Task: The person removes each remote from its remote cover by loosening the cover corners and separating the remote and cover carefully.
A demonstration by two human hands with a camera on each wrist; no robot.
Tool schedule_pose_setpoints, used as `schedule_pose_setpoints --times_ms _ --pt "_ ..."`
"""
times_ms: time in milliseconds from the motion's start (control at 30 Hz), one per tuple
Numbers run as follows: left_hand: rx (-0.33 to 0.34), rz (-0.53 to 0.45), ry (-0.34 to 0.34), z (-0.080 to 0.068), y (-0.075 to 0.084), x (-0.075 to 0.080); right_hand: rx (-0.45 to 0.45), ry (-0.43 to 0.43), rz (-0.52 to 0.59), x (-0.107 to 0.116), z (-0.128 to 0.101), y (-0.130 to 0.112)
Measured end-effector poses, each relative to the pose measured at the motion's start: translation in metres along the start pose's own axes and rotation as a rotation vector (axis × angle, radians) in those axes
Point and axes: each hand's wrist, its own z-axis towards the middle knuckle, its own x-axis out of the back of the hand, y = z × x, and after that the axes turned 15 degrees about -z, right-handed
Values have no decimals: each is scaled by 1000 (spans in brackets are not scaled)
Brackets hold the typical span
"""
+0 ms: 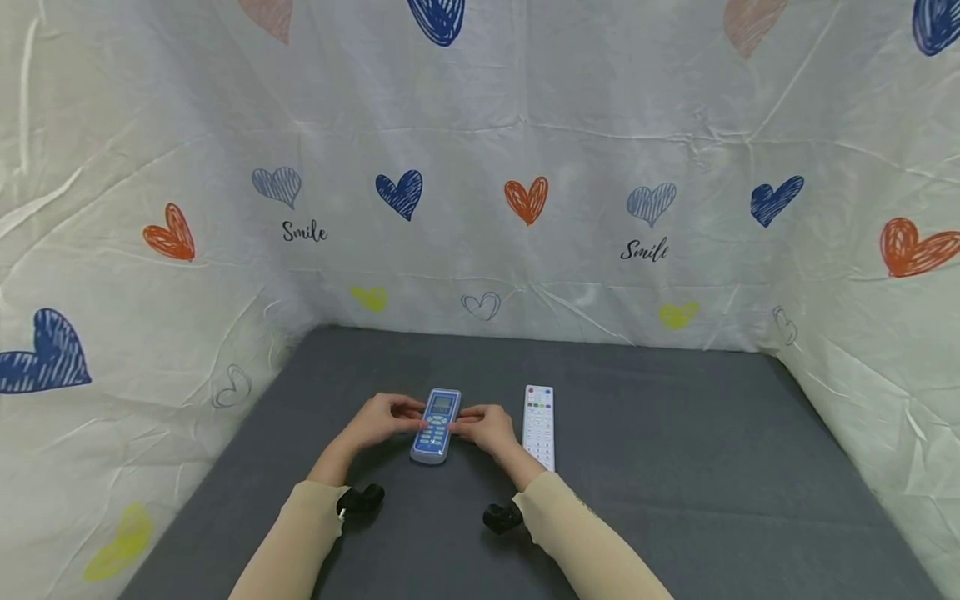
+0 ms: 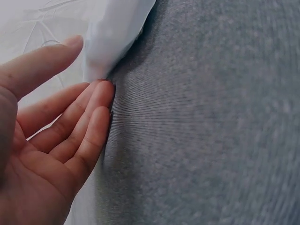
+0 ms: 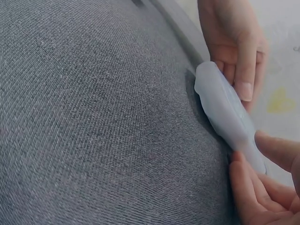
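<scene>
Where the grey mat (image 1: 675,467) runs toward its middle, blue-and-white remote (image 1: 437,425) lying flat, face up, small screen at far end, rows of pale buttons below. Flanked by left hand (image 1: 381,421) and right hand (image 1: 486,427), fingertips touching its long edges, fingers nearly straight, not wrapped around. Just right, apart: white remote (image 1: 539,425), parallel. Behind and beside: heart-printed cloth (image 1: 480,167).

Only readable text: "Smile" in black script, printed twice on the heart-patterned backdrop sheet (image 1: 480,125), once at left, once at right. Button labels on the blue remote (image 1: 437,425) and white remote (image 1: 539,425) too small to read.
</scene>
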Motion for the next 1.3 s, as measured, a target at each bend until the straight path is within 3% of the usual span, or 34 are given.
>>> schedule_pose_setpoints --times_ms 300,500,800,900,1300 --pt "16 -142 -32 2 -3 -1 6 23 -49 -3 1 2" --pt "23 -167 -41 3 -4 -3 11 29 -61 -4 0 2" --pt "31 -252 -53 2 -3 -3 -4 23 75 -3 1 1" --pt "45 -291 -27 1 -2 -3 -13 13 145 -3 2 0" --pt "27 -370 4 5 7 0 21 33 243 2 1 -9"
